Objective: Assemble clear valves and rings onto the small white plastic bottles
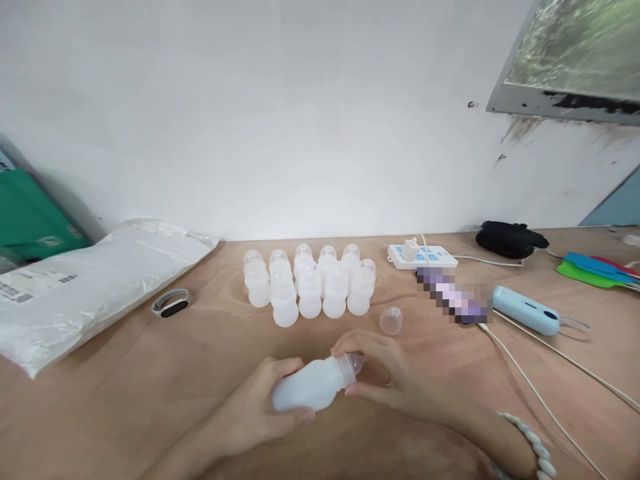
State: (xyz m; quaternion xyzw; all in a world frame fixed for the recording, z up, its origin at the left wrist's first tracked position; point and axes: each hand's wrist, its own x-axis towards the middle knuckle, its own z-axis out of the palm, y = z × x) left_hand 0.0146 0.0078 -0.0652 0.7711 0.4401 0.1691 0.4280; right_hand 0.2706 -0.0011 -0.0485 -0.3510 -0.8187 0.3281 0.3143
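A whitish baby bottle point(311, 387) lies tilted in front of me, its collar and clear nipple toward the right. My left hand point(270, 400) is wrapped round the bottle's body. At the other end, my right hand point(375, 370) has thumb and fingers closed on the collar ring point(346, 371) around the nipple point(357, 362). A loose clear dome cap point(391, 321) rests on the table just beyond my right hand. Several similar white bottles point(310, 293) stand upright in a group behind, most with clear caps on.
To the left are a white plastic parcel point(100, 280), a green package point(37, 213) and a fitness band point(171, 303). At the right lie a power strip point(440, 257), a pixelated phone-like object point(453, 293), a light blue device point(525, 311), a black case point(511, 239) and trailing cables point(537, 393).
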